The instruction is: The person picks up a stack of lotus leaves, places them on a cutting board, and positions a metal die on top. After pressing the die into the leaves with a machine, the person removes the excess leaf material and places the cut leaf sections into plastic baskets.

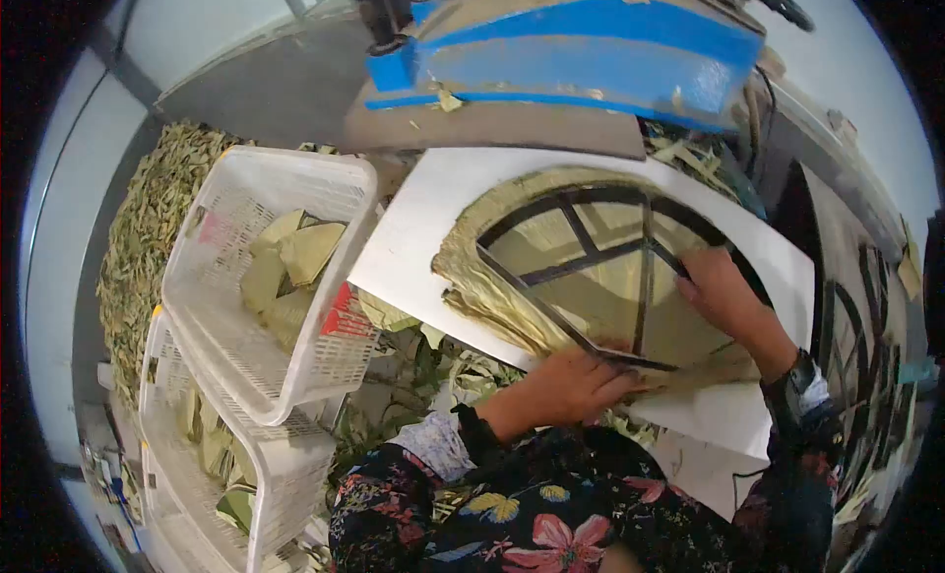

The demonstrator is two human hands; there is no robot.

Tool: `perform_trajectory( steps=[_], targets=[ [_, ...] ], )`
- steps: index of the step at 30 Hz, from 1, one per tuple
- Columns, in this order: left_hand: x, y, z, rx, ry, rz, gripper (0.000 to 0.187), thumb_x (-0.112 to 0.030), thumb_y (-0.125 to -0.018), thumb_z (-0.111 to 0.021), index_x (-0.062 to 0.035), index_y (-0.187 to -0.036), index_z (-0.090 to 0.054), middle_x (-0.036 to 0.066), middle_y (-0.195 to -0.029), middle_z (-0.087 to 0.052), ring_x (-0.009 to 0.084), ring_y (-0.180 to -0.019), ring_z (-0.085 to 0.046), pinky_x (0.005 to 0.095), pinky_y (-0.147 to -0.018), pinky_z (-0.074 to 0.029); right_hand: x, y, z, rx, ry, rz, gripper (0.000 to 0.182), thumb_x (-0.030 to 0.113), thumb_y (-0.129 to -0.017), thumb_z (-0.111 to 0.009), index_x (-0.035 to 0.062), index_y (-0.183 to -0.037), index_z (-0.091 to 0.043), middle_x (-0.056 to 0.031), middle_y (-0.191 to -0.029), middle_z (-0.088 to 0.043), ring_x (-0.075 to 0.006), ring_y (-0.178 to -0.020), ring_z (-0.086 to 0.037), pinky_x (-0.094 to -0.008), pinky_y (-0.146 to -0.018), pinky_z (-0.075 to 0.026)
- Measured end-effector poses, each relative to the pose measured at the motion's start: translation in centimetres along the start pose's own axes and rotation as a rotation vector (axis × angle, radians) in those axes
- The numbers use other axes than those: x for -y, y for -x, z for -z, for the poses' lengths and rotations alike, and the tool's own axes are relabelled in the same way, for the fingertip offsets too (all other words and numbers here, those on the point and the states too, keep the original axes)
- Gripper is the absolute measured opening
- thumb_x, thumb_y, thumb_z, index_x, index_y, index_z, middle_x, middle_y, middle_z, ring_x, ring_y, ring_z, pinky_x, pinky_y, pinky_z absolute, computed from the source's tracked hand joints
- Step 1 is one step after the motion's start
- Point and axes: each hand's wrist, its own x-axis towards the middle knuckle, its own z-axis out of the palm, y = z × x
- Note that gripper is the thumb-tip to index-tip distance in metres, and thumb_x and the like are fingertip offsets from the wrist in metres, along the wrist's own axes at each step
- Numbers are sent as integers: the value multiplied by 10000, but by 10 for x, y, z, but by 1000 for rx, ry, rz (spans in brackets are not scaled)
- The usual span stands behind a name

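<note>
A dark metal, fan-shaped cutting die [647, 278] with inner dividing bars lies on a stack of pale green dried leaves [492, 287]. The stack rests on a white board [406, 240], its ragged edges sticking out past the die at the left. My right hand [726, 295] grips an inner bar near the die's right side, fingers closed. At the near edge, my left hand [574, 386] is curled against the die's border and the leaf rim; its fingertips are partly hidden.
A blue press machine [581, 56] stands behind the board. At the left are stacked white plastic baskets [281, 376] holding cut leaf pieces [285, 263]. A large heap of leaf scraps [157, 238] lies beyond them. More dark metal dies [861, 337] stand at the right.
</note>
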Motion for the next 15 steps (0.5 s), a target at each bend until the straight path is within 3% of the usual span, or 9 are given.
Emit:
perform_trajectory(
  steps=[5,8,15],
  targets=[
    [-18,9,-2,45,-98,48,384,-232,-742,-561,-102,-1103,-563,77,-1060,-584,232,-972,-558,333,-851,-412,1,1,0,-15,-56,-54,281,139,-771,-583,-1,-1008,-522,-191,-800,-568,-382,-823,-539,-441,-808,-399],
    [-31,11,5,-49,-396,106,355,-289,-805,-552,-114,-1111,-588,22,-1105,-550,179,-1023,-491,322,-897,-337,2,-2,1,-21,-60,-37,273,141,-771,-585,2,-999,-530,-182,-800,-573,-368,-819,-547,-432,-810,-400],
    [-24,6,5,16,-320,54,330,-237,-780,-559,-97,-1075,-606,34,-1085,-546,165,-1005,-486,315,-851,-372,4,3,-35,-112,36,-49,294,181,-755,-623,14,-984,-547,-142,-814,-586,-314,-823,-570,-417,-828,-400]
  ],
)
